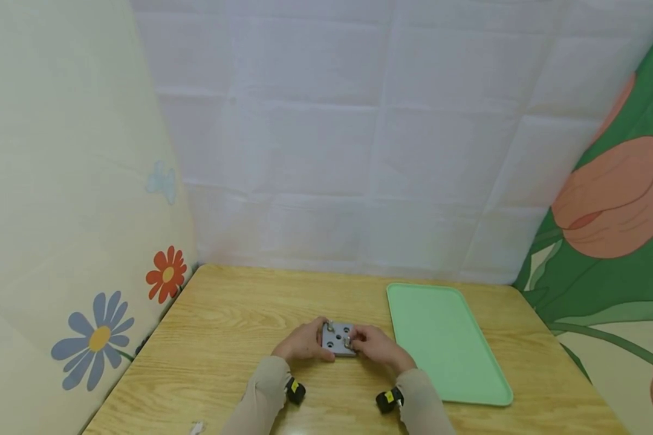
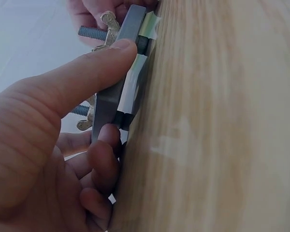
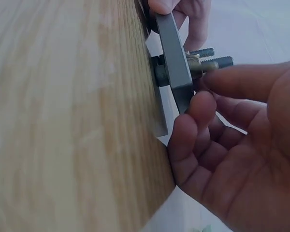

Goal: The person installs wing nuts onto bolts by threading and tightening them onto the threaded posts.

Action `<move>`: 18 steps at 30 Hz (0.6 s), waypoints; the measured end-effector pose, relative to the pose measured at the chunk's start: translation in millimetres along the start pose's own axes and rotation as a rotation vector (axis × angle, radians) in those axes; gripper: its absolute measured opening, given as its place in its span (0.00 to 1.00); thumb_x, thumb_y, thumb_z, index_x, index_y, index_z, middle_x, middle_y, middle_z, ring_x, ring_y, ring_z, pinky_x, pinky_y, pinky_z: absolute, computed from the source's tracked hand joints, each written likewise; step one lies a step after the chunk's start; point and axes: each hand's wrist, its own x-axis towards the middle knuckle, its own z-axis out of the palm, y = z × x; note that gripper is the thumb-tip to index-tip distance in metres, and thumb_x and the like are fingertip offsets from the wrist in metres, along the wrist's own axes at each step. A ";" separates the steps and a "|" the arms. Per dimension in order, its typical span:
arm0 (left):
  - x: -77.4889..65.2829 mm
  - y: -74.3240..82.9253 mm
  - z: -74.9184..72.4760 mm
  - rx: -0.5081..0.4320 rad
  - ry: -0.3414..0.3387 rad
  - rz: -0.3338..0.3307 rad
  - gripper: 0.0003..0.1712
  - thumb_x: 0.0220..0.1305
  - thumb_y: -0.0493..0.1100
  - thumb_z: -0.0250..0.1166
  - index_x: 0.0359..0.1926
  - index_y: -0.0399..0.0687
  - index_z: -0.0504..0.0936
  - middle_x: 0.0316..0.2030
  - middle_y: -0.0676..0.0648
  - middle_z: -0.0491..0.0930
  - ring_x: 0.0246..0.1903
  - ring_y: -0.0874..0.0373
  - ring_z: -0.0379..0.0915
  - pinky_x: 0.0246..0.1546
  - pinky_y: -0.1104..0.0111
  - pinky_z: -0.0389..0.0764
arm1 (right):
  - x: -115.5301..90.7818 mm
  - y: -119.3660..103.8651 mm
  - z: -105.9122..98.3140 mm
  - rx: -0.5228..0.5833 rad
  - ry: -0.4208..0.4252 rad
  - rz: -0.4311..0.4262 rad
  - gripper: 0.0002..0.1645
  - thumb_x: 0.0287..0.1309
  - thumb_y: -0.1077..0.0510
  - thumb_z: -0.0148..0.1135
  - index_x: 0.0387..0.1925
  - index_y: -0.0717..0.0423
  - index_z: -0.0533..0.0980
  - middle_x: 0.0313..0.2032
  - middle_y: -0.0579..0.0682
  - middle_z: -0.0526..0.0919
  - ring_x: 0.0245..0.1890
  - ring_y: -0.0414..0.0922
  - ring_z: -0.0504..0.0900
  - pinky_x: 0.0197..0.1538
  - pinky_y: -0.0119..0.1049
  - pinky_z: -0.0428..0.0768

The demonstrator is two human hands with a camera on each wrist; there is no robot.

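Observation:
A grey metal plate (image 1: pixel 337 347) with several holes lies just above the table, raised on the bolt heads (image 3: pixel 162 76) under it. Two threaded bolts (image 2: pixel 93 33) stick up through it, each carrying a wing nut (image 2: pixel 86 121). My left hand (image 1: pixel 306 341) grips the plate by its left side, thumb along the near edge and fingers behind. At the right side, my right hand (image 1: pixel 380 345) pinches the wing nut (image 3: pixel 208 66) on the near right bolt between thumb and index finger. Its other fingers curl beside the plate's edge, and the fingertips partly hide that nut.
A light green tray (image 1: pixel 450 344) lies on the wooden table (image 1: pixel 239 302) to the right, near my right forearm. A small whitish scrap (image 1: pixel 197 428) is at the near left. A white sheet (image 1: pixel 305 151) hangs behind the table, with flower-patterned cloths at both sides.

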 end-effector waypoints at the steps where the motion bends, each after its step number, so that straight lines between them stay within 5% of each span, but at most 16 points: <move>1: 0.2 -0.3 0.1 0.001 -0.001 0.002 0.47 0.37 0.57 0.72 0.59 0.52 0.61 0.24 0.53 0.71 0.22 0.61 0.64 0.24 0.68 0.65 | 0.1 0.2 -0.3 -0.024 0.002 -0.009 0.06 0.57 0.61 0.50 0.36 0.55 0.73 0.20 0.46 0.71 0.17 0.40 0.67 0.21 0.32 0.66; 7: 0.3 -0.7 -0.3 -0.014 -0.001 -0.002 0.48 0.36 0.57 0.72 0.59 0.51 0.61 0.24 0.52 0.71 0.23 0.60 0.64 0.23 0.68 0.64 | 1.8 1.8 -0.7 -0.096 -0.003 -0.053 0.13 0.55 0.59 0.55 0.44 0.50 0.72 0.22 0.46 0.73 0.19 0.40 0.68 0.21 0.33 0.67; 18: 2.9 -3.7 1.7 -0.013 -0.006 -0.017 0.49 0.36 0.57 0.72 0.60 0.52 0.61 0.32 0.55 0.72 0.28 0.60 0.66 0.30 0.66 0.66 | 1.2 -2.2 1.9 -0.138 0.016 -0.065 0.05 0.54 0.57 0.58 0.33 0.51 0.72 0.20 0.44 0.71 0.18 0.38 0.67 0.21 0.31 0.66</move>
